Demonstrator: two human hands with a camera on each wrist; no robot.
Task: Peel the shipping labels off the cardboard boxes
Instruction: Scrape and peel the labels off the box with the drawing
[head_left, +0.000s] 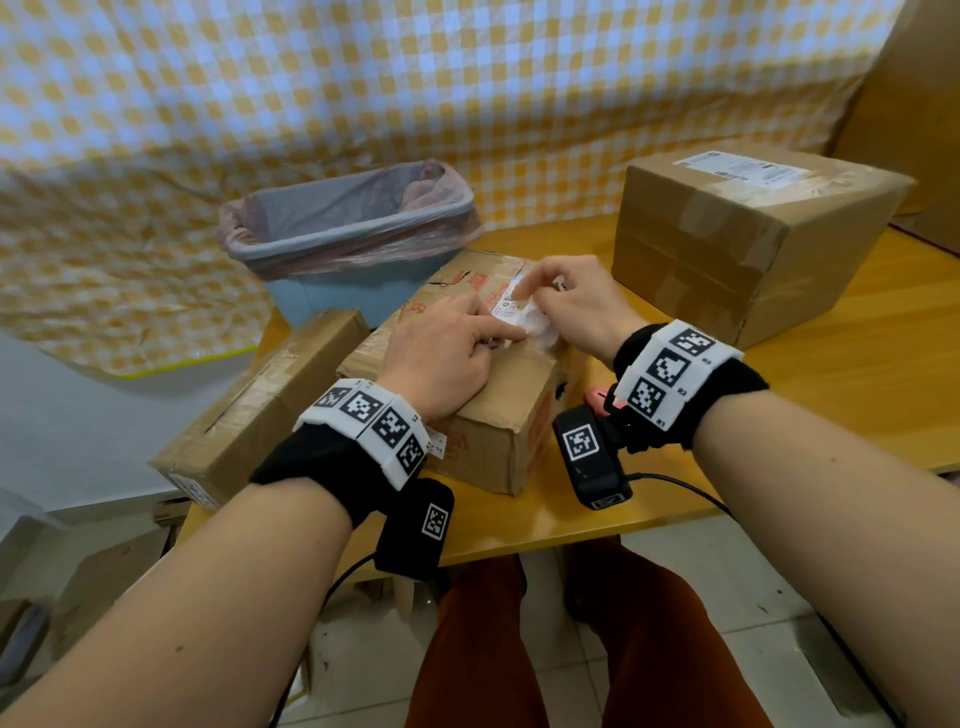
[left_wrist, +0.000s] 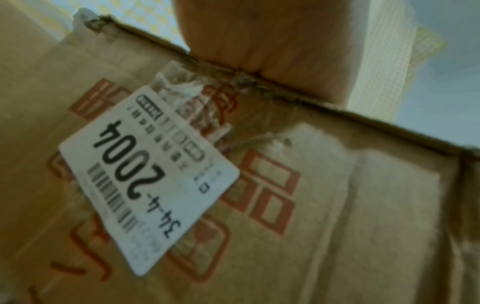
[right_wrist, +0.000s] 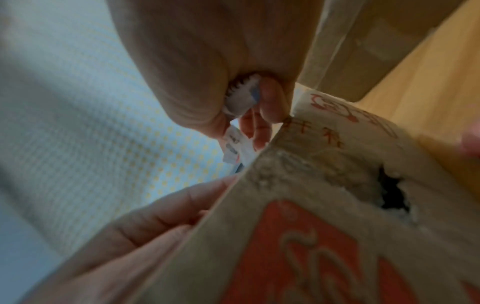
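Observation:
A cardboard box with red print (head_left: 498, 415) lies in the middle of the table. My left hand (head_left: 498, 332) rests flat on its top, index finger stretched toward the white shipping label (head_left: 524, 317). The label is crumpled and partly lifted. My right hand (head_left: 535, 301) pinches it between thumb and fingers, and the right wrist view shows the scrunched label (right_wrist: 241, 96) inside that pinch. A second white sticker (left_wrist: 148, 179) with a barcode is on the box's side. The large box (head_left: 737, 244) at the right carries a label (head_left: 743, 169). The long box (head_left: 270, 405) at the left has one at its near corner (head_left: 195, 491).
A blue bin (head_left: 348, 234) lined with a pink bag stands behind the boxes at the table's back left. The middle box has a torn hole (right_wrist: 392, 193) in its end. A pink item (head_left: 600, 397) lies under my right wrist. The wooden table (head_left: 857, 374) edge runs close to my lap.

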